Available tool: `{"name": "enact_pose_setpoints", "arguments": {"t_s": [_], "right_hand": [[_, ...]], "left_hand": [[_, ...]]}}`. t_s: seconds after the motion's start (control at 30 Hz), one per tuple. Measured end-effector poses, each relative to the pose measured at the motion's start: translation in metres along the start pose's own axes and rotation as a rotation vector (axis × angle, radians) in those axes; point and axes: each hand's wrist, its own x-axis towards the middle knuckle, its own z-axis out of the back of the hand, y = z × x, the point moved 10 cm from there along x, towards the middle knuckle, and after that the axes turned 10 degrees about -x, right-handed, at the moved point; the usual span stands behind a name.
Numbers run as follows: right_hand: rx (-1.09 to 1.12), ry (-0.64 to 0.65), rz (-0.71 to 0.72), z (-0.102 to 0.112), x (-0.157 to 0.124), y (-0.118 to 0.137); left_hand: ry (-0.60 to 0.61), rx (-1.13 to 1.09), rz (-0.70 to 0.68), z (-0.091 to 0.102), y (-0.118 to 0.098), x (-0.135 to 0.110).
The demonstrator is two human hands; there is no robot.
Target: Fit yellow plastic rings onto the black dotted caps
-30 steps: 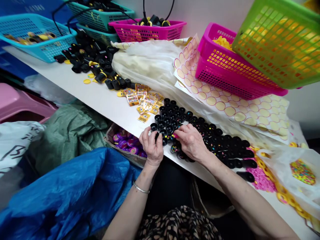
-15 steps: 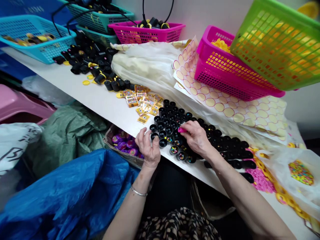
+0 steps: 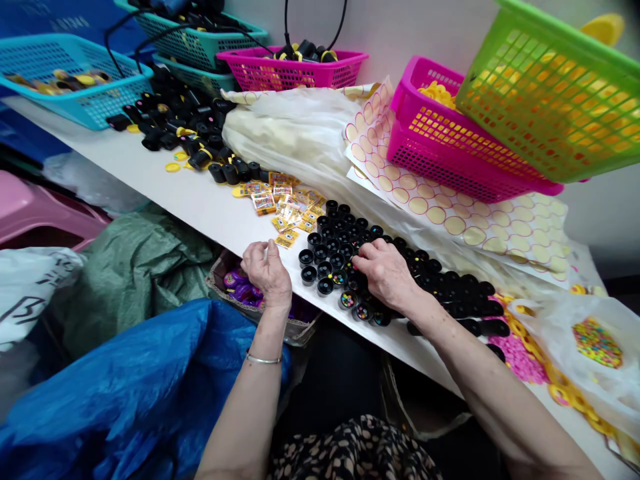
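My left hand (image 3: 267,273) is off the table's front edge, above a carton of purple round pieces (image 3: 240,287). Its fingers are curled in and the thumb points up; whatever they hold, if anything, is hidden. My right hand (image 3: 387,277) reaches over rows of small round black cups (image 3: 325,268), fingertips pinched together at their rims. The small pink plastic piece it grips is now almost wholly covered by the fingers. Colourful beads lie in some front cups (image 3: 348,299), while others nearer my left hand show bare black insides.
Shiny yellow packets (image 3: 287,212) lie beyond the cups. Farther left is a heap of black tubes (image 3: 195,127). Magenta (image 3: 450,153) and green baskets (image 3: 555,100) stand over sticker sheets (image 3: 450,220). At right are pink bits (image 3: 523,357) and a plastic bag of beads (image 3: 597,343).
My left hand has moved left, away from the cups, and its fingers have curled in. My right hand has shifted slightly left and lower among the cups, hiding the pink piece.
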Motion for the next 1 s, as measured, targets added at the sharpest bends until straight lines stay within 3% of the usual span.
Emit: {"name": "enact_pose_setpoints", "arguments": {"t_s": [0.27,0.33,0.43,0.5,0.57,0.67,0.7,0.77,0.83,0.9,1.0], "right_hand": [[-0.075,-0.047,0.121,0.007,0.004,0.018],[-0.088,-0.066,0.082,0.014,0.001,0.011],[-0.016,-0.164,-0.095,0.035,-0.023,-0.017],[0.114,-0.301,-0.261,0.053,-0.060,-0.047],[0.239,-0.449,-0.467,0.062,-0.117,-0.086],[0.215,-0.618,-0.879,0.050,-0.227,-0.157],[0.147,-0.621,-1.017,0.041,-0.263,-0.178],[0.020,-0.487,-1.281,0.016,-0.325,-0.218],[0.011,-0.166,-1.392,-0.019,-0.359,-0.250],[0.025,-0.024,-1.403,-0.035,-0.374,-0.270],[0.102,0.107,-1.357,-0.053,-0.369,-0.284]], "left_hand": [[0.073,0.137,-0.001,-0.012,-0.004,0.001],[0.083,0.149,-0.010,-0.012,-0.004,0.001],[0.097,0.171,-0.024,-0.013,-0.006,0.001],[0.105,0.190,-0.038,-0.014,-0.008,0.001],[0.116,0.207,-0.052,-0.016,-0.009,0.002],[0.138,0.205,-0.038,-0.019,-0.007,0.005],[0.150,0.199,-0.022,-0.020,-0.004,0.006],[0.174,0.196,0.020,-0.023,0.004,0.009],[0.174,0.206,0.045,-0.026,0.011,0.011],[0.159,0.196,0.046,-0.030,0.014,0.013],[0.177,0.171,0.118,-0.037,0.018,0.013]]}}
